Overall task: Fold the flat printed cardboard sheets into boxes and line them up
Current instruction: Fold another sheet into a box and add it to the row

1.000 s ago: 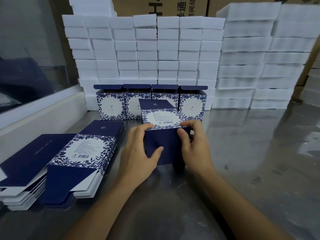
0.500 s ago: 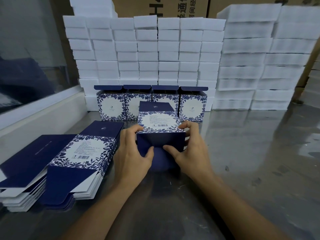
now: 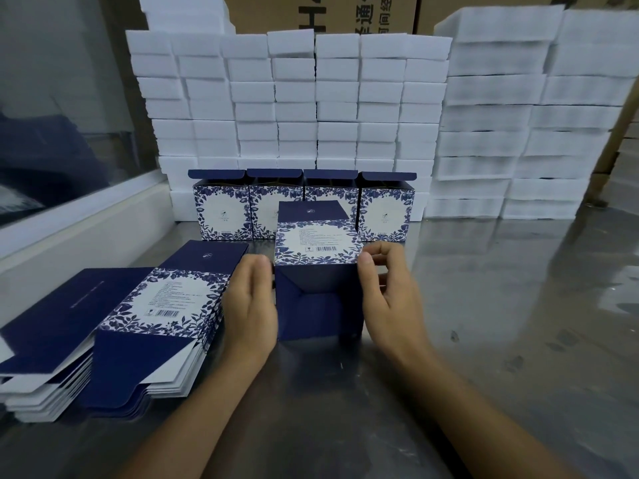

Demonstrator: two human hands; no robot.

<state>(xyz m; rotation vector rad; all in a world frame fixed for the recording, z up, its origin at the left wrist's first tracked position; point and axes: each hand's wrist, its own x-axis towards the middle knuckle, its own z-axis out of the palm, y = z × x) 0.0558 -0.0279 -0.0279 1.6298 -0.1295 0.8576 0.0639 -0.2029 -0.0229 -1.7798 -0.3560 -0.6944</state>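
Note:
A blue floral box lies on its side in the middle of the metal table, its dark blue bottom flaps folded in and facing me, its barcode panel on top. My left hand lies flat against the box's left side with straight fingers. My right hand holds the upper right corner, thumb on the top edge and fingers curled round the right side. Behind it several folded boxes stand in a row with their lids up. A stack of flat printed sheets lies to the left.
A second pile of flat sheets lies at the far left. White foam blocks are stacked in a wall along the back, with brown cartons behind them. A glass partition with a white sill borders the left side.
Both thumbs have come off the bottom flaps, which now lie shut. My hands have slid out to the box's two sides, and the box sits slightly further from me.

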